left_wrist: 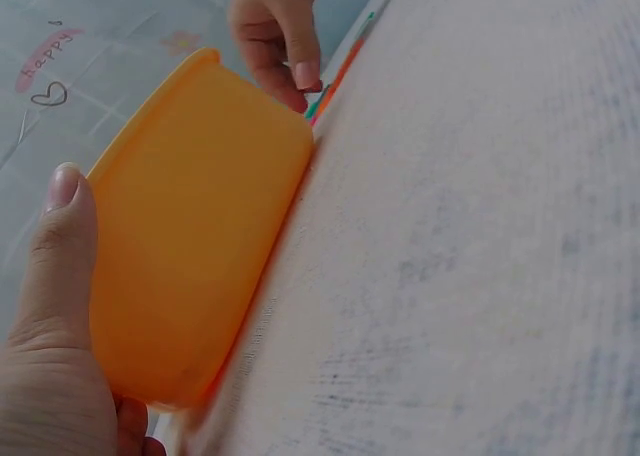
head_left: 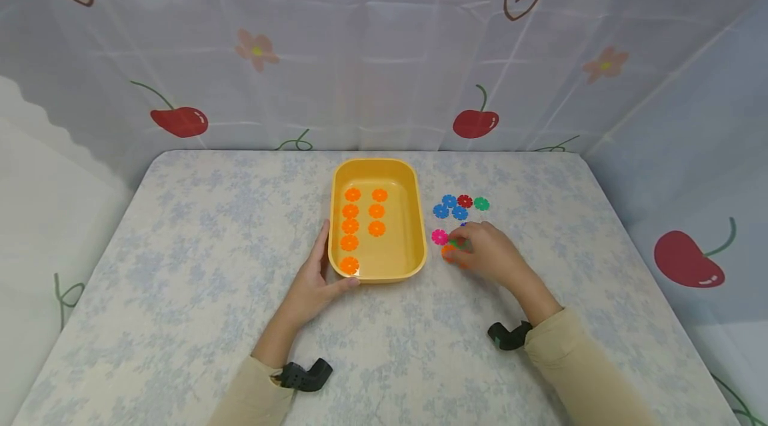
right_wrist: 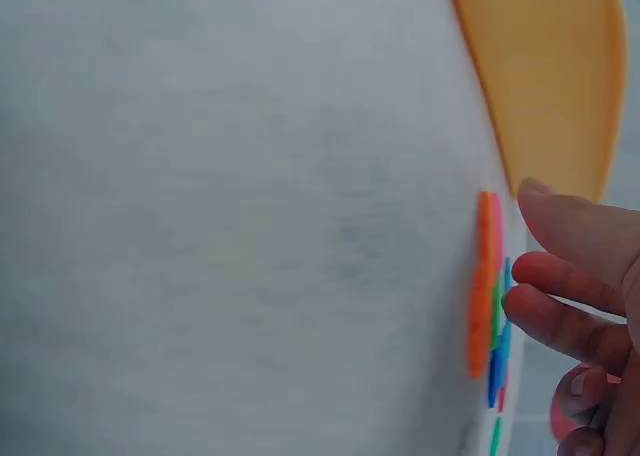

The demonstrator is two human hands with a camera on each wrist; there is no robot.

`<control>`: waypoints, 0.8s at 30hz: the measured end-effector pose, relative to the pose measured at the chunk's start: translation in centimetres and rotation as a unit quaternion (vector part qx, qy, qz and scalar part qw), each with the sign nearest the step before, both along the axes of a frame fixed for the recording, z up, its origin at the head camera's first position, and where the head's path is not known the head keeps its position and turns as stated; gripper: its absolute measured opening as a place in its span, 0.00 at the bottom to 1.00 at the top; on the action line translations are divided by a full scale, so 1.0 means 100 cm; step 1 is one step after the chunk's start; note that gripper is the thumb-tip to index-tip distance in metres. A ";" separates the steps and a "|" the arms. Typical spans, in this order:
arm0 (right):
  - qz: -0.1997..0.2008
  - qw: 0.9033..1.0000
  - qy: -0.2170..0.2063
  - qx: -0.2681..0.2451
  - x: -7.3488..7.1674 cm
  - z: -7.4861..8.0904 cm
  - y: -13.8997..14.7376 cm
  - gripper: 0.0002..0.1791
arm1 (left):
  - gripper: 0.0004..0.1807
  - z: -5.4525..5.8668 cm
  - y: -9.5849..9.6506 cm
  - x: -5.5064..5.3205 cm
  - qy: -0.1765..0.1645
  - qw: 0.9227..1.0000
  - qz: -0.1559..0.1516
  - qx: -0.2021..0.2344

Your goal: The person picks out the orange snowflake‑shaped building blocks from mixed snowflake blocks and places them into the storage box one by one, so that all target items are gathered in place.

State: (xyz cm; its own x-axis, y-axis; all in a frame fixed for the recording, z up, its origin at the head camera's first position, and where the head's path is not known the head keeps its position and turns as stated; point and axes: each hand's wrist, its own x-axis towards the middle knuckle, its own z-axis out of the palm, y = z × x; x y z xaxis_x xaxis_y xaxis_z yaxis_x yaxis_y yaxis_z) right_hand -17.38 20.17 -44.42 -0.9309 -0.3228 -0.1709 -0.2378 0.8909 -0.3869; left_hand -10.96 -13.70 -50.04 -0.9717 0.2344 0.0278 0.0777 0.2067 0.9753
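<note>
A yellow tray (head_left: pixel 405 233) holds several orange notched plastic discs (head_left: pixel 351 226) in two columns, the left longer than the right. My left hand (head_left: pixel 309 294) holds the tray's near left corner, fingers along the left wall and thumb at the front rim. To the right of the tray, my right hand (head_left: pixel 495 256) reaches over loose discs, thumb and fingers apart with nothing between them in the right wrist view. Close to its fingertips are an orange disc (right_wrist: pixel 481 321), a pink disc (head_left: pixel 440 237) and a green disc partly hidden by the hand.
Beyond the right hand lie several blue discs (head_left: pixel 459 213), a red disc (head_left: pixel 465 201) and a green disc (head_left: pixel 481 203). A pale floral cloth (head_left: pixel 198 266) covers the table. Printed curtains (head_left: pixel 372 79) hang behind it and at the sides.
</note>
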 end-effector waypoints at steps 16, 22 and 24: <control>-0.032 0.999 0.003 -0.005 0.008 -0.014 0.005 0.20 | 0.64 -0.003 -0.001 0.000 0.003 1.000 -0.002 -0.002; -0.023 1.000 0.002 -0.008 0.008 -0.013 0.004 0.20 | 0.64 -0.001 0.000 0.001 0.004 1.000 -0.001 -0.004; -0.029 1.000 0.005 -0.004 0.008 -0.013 0.004 0.21 | 0.64 0.000 0.000 0.001 0.004 1.000 -0.003 -0.002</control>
